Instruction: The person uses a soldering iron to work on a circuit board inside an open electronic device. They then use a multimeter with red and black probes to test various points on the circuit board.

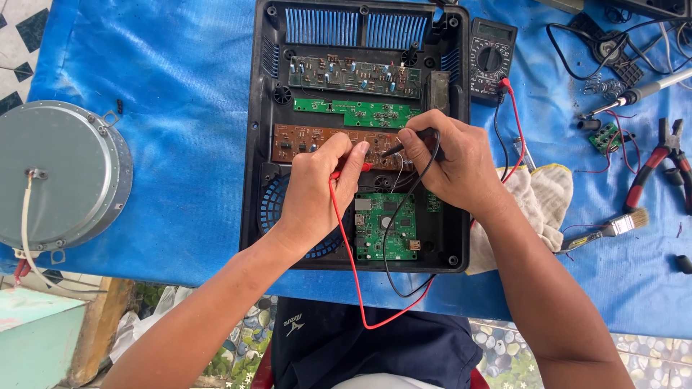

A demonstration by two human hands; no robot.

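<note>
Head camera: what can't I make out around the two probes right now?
- Probe tips: hidden by the left hand and right hand.
- Brown circuit board: its right part is covered by both hands.
- Multimeter display: too small to make out.
- Red lead: its upper run passes behind the right hand.

electronics repair bench | multimeter (491, 54), pliers (659, 162), soldering iron (641, 92) | opened casing (256, 108) with circuit boards
</note>
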